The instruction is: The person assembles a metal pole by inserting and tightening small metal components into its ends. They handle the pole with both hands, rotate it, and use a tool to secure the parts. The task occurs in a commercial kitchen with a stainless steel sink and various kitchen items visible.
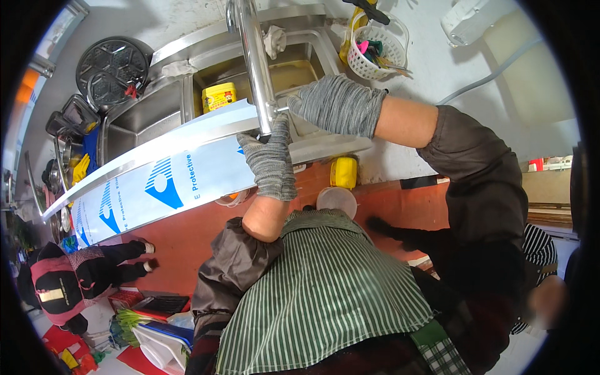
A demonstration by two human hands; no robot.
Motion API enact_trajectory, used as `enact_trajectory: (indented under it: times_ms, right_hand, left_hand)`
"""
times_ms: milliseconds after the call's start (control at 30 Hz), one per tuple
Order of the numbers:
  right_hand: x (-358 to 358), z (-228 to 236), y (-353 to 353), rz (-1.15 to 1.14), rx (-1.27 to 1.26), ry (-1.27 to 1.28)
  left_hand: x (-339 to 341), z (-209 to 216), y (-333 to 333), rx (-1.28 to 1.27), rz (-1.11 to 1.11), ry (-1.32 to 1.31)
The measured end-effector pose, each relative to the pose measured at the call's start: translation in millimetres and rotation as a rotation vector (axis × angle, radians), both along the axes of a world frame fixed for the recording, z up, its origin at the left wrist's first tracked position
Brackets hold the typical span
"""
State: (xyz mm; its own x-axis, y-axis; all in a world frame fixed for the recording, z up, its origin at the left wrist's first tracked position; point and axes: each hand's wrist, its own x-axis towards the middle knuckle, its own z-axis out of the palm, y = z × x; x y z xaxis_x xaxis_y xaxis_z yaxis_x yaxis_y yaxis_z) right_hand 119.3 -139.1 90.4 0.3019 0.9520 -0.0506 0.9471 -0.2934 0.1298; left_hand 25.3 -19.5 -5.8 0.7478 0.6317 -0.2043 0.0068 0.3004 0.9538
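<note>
A shiny metal tube [257,69] comes down from the top of the view and meets the corner of a long metal panel [212,165], which is covered in white and blue protective film. My left hand [270,164], in a grey knit glove, wraps its fingers around the tube's lower end at that corner. Close beside it on the right, my right hand [337,106], gloved alike, is closed on a thin metal rod [284,109] whose end meets the tube's side. Most of the rod is hidden in the fist, so its kind does not show.
Behind the panel is a double steel sink [144,125] with a yellow tub [219,97]. A white basket [377,53] of utensils stands at the back right. A yellow container [344,172] and a round pale lid or tub [337,201] are below. Another person [75,278] stands lower left.
</note>
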Motion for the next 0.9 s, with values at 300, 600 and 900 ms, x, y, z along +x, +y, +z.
enact_trajectory:
  times_ms: [300,600,900]
  right_hand:
    - [1.5,-6.6,11.6,-0.113,0.082,0.230]
    - [0.6,8.9,17.2,-0.945,0.293,1.695]
    - [0.3,22.4,29.2,-0.897,0.090,1.350]
  left_hand:
    - [-0.9,3.6,-2.1,0.071,0.044,0.033]
    - [-7.5,8.6,-10.0,-0.014,0.059,0.033]
    - [-12.1,-13.2,1.4,0.103,-0.065,-0.004]
